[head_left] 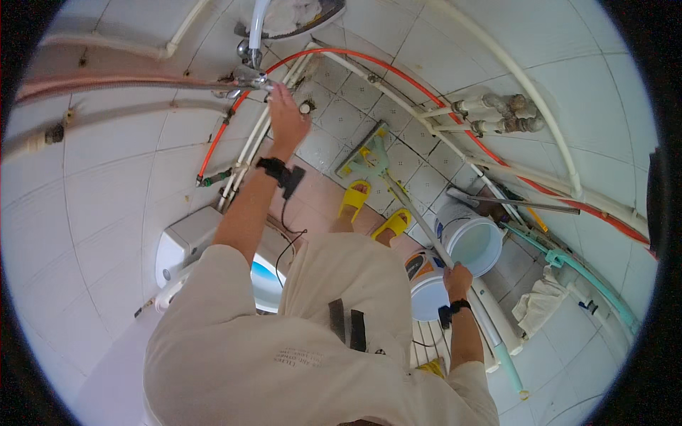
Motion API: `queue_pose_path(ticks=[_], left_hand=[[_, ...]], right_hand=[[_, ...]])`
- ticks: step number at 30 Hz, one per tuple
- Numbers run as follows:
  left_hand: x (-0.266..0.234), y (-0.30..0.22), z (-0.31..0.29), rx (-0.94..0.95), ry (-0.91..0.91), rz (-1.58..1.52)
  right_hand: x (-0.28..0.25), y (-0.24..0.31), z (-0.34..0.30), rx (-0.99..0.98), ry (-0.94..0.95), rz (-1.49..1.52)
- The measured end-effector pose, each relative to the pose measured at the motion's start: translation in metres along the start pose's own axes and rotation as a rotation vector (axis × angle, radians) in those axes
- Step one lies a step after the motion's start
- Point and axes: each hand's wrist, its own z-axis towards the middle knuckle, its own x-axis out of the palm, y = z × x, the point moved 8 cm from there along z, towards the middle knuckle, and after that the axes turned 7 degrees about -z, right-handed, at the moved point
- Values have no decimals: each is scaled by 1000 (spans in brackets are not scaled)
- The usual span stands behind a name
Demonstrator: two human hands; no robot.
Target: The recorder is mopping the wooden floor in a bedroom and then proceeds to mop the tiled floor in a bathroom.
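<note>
My left hand [288, 117] reaches up to a chrome wall tap [250, 78], its fingertips closed at the tap's right end. A flexible shower hose [142, 84] runs left from the tap. Low on the right, my right hand [458, 280] is wrapped round the pole of a flat sponge mop [415, 211]. The light green mop head [366, 153] rests on the tiled floor ahead of my feet, and the pole slants back past my right side to its green end.
Two white buckets [474, 245] [428, 292] stand right of my legs. A toilet [268, 280] is at my left. Yellow slippers [353, 199] are on my feet. Red pipe [405, 69] and white pipes [497, 53] line the walls. A cloth [540, 304] hangs at the right.
</note>
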Motion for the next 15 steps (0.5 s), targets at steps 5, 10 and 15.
queue_pose_path(ticks=[5,10,15], left_hand=[[116,-52,-152,-86,583,-350],[224,-67,-293,189,522,-419],[210,-65,-300,86,439,-294]], right_hand=[[-28,-25,-40,-65,155,-33],[-78,-53,-124,-278,167,83],[-104,-93,-200,-217,376,230]])
